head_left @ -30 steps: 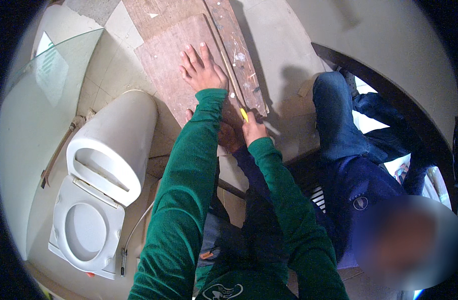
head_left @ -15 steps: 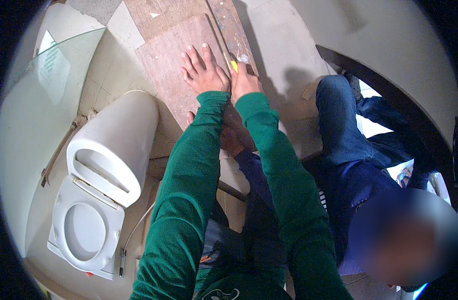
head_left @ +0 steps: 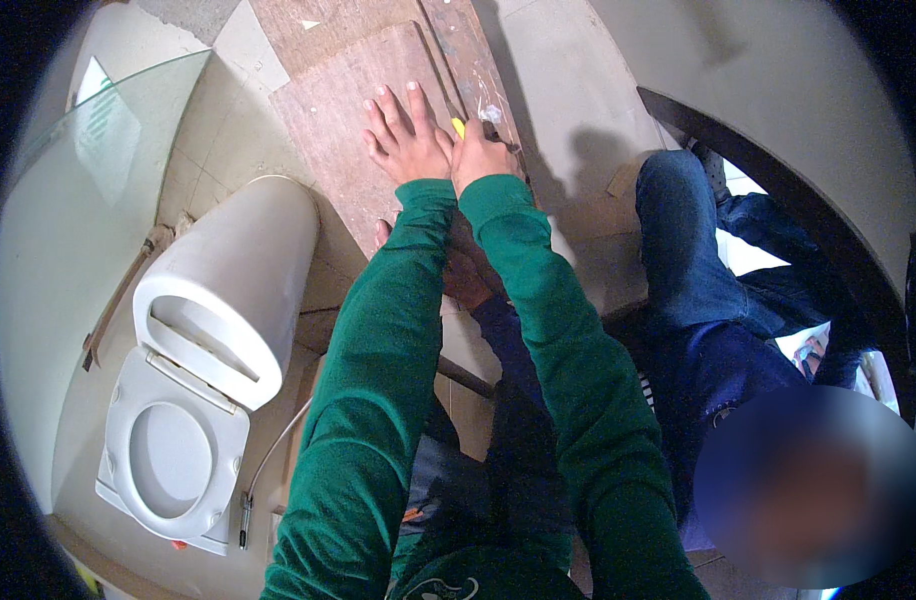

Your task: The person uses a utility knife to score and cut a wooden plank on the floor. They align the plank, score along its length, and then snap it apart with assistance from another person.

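My left hand (head_left: pixel 410 145) lies flat, fingers spread, on a reddish-brown wooden board (head_left: pixel 343 120). Right beside it, my right hand (head_left: pixel 486 160) is closed round the yellow and black handle of what looks like a handsaw (head_left: pixel 459 127). A thin strip, apparently its blade seen edge-on, runs away from the hand along the board's right edge; whether its teeth are in the wood I cannot tell. Underneath lies a paint-spotted wooden plank (head_left: pixel 470 50). A co-worker's hand (head_left: pixel 465 282) is at the board's near end, partly hidden by my sleeves.
A white toilet (head_left: pixel 228 270) stands at the left, with a glass panel (head_left: pixel 108 170) and a wooden stick (head_left: pixel 118 300) beyond it. A hose with a metal end (head_left: pixel 246 520) lies next to it. Close on my right is a co-worker in jeans (head_left: pixel 678 240), beside a dark curved edge (head_left: pixel 778 170).
My right hand has shifted slightly forward and left with the handsaw, closer against my left hand. The left hand stays nearly in place on the board.
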A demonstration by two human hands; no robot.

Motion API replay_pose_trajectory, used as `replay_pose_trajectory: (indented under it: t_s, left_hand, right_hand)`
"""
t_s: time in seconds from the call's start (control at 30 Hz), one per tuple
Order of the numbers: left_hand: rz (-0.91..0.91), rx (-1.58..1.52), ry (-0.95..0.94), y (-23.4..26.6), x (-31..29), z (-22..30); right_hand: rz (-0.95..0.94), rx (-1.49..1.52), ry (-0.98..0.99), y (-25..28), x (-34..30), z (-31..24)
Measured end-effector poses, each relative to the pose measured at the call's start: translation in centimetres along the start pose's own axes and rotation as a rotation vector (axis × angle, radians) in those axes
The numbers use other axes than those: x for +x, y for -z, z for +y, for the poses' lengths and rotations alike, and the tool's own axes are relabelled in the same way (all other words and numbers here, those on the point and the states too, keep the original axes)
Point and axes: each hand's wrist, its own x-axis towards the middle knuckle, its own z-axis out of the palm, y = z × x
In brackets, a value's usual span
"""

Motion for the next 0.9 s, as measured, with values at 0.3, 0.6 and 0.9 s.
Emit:
replay_pose_trajectory:
  t_s: [0.3, 0.6, 0.9]
  left_hand:
    - [-0.045, -0.037, 0.005, 0.7, 0.3, 0.3]
    - [-0.074, -0.075, 0.02, 1.4, 0.1, 0.8]
    - [-0.038, -0.064, 0.004, 1.0, 1.3, 0.6]
  right_hand:
    - [-0.029, 0.032, -0.044, -1.4, -2.4, 2.7]
    - [-0.092, 0.008, -0.037, -4.2, -7.2, 8.8]
    - [-0.217, 0.084, -0.202, -5.3, -9.3, 11.8]
